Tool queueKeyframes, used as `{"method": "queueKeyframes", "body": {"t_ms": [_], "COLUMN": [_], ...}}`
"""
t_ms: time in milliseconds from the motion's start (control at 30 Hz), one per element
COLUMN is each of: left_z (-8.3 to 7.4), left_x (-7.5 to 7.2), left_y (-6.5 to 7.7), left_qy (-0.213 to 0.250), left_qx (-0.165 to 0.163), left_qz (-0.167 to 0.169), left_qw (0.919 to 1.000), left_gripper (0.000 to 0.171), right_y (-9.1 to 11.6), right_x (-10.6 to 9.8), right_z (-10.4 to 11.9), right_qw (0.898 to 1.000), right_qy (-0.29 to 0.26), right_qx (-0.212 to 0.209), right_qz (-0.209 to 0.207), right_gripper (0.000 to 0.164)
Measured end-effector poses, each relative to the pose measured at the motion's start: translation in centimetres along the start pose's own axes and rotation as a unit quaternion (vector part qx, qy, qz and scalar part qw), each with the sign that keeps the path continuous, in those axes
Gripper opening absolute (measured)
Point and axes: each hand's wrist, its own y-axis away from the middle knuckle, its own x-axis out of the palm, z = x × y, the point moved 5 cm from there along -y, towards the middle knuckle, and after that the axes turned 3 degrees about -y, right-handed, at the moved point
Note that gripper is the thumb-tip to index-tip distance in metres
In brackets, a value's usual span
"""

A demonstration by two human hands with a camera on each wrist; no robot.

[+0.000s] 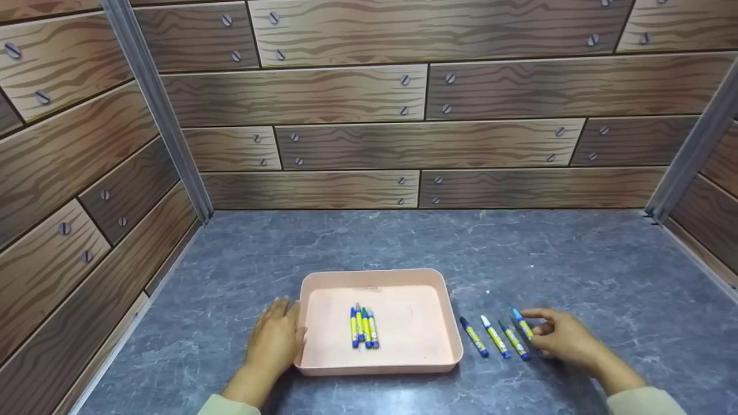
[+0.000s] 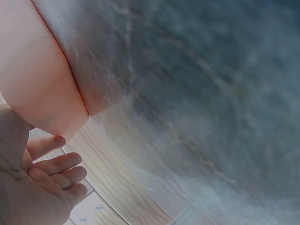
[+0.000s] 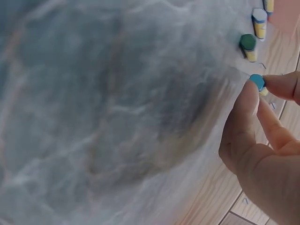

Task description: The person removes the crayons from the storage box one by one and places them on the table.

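My right hand (image 1: 568,341) pinches a light blue crayon (image 1: 523,324) between thumb and finger, at the right end of a slanted row. In the right wrist view the crayon's blue end (image 3: 257,81) shows between the fingertips. Left of it lie a green-tipped crayon (image 1: 513,341), a white-tipped crayon (image 1: 494,336) and a dark-tipped crayon (image 1: 474,338). My left hand (image 1: 274,335) rests against the left wall of a shallow pink tray (image 1: 380,370); its fingers look relaxed in the left wrist view. Several crayons (image 1: 364,328) lie side by side inside the tray.
The tray stands on a dark blue marbled tabletop (image 1: 369,242). Wood-patterned panels (image 1: 346,144) rise behind the table and on both sides, with grey corner posts (image 1: 167,115) between them.
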Motion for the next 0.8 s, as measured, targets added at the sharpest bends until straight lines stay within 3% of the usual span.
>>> {"method": "queueKeyframes", "body": {"t_ms": [600, 800], "left_z": [0.0, 0.0], "left_x": [-0.1, 0.0], "left_y": [0.0, -0.1], "left_qy": [0.003, 0.001], "left_qx": [-0.007, -0.009], "left_qz": [0.013, 0.019], "left_qw": [0.9999, 0.9998], "left_gripper": [0.047, 0.047], "right_y": [0.4, 0.3], "right_x": [0.3, -0.7], "right_z": [0.1, 1.5], "right_qw": [0.994, 0.986], "right_qy": [0.105, 0.159], "right_qx": [-0.001, -0.042], "right_qz": [-0.036, -0.040], "right_gripper": [0.058, 0.053]}}
